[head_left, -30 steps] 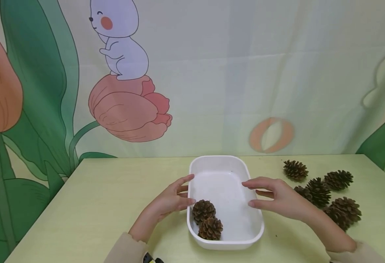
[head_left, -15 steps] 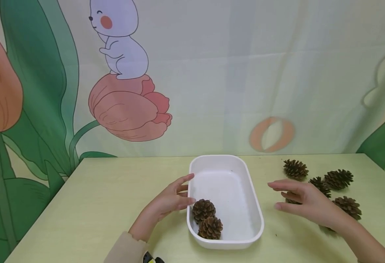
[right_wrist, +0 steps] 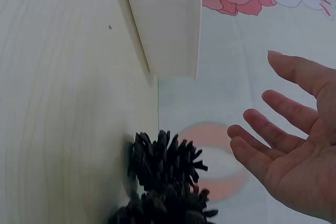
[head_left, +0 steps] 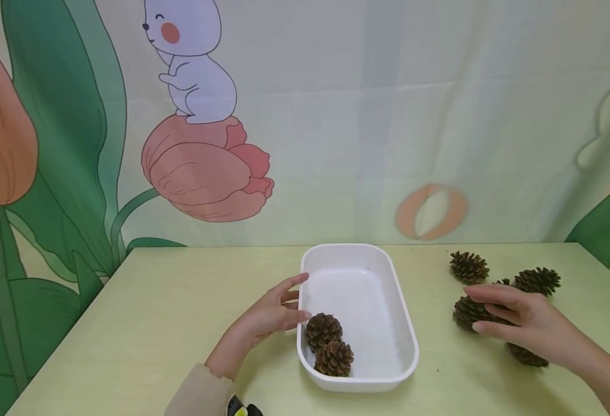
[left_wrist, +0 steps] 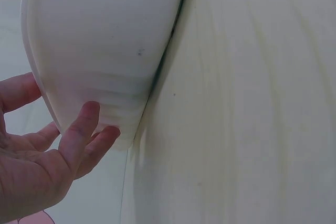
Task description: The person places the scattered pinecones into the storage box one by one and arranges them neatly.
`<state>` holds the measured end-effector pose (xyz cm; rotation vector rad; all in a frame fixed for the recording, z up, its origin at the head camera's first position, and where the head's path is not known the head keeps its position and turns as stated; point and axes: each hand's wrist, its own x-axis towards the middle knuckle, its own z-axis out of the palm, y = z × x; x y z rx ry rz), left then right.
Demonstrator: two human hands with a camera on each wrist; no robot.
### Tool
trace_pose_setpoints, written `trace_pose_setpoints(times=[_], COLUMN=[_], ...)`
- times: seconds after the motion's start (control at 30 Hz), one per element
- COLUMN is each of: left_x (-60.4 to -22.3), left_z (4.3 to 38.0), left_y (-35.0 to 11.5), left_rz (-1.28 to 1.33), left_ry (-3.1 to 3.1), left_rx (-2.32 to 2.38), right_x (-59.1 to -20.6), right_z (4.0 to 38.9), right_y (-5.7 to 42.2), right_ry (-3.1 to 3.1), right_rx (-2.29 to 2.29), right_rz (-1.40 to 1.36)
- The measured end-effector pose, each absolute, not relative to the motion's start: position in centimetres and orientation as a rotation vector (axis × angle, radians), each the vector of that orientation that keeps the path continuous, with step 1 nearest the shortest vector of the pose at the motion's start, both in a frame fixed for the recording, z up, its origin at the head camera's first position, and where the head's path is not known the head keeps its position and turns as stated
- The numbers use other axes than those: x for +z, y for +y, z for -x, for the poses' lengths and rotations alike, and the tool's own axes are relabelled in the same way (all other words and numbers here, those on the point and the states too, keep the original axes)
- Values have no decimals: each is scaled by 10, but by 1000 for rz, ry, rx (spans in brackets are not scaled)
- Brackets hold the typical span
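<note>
A white plastic tray [head_left: 359, 382] stands mid-table with two pine cones [head_left: 324, 331] in its near left corner. My left hand [head_left: 265, 315] holds its left side, thumb over the rim and several fingers against the outer wall, as the left wrist view [left_wrist: 105, 40] of the tray also tells. On the right, my right hand [head_left: 528, 323] hovers over a group of loose pine cones [head_left: 469, 313] with its fingers parted and nothing held. It covers part of that group. Dark pine cones [right_wrist: 168, 161] lie below the right hand [right_wrist: 294, 145] in the right wrist view.
Two more pine cones, one at the back [head_left: 469, 267] and one farther right [head_left: 537, 281], lie behind the right hand; another pine cone [head_left: 527, 355] is nearer. A printed cloth [head_left: 315, 115] hangs behind the pale table [head_left: 180, 323].
My right hand has moved right, from above the tray's right rim to over the loose pine cones. The left hand and tray have stayed in place.
</note>
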<state>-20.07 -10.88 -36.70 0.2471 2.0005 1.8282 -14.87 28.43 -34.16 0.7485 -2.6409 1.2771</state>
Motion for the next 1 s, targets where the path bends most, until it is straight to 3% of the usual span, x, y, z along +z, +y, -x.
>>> trace_pose_setpoints(times=[0.4, 1.0], left_x=[-366, -368], left_z=[201, 201], left_y=[-108, -108], left_rz=[-241, -242], left_ry=[2007, 1995], left_rx=[1827, 1836], right_x=[-352, -372], right_z=[139, 129], right_y=[318, 342], right_ry=[-2829, -2900], right_rx=[991, 787], right_rz=[-359, -242])
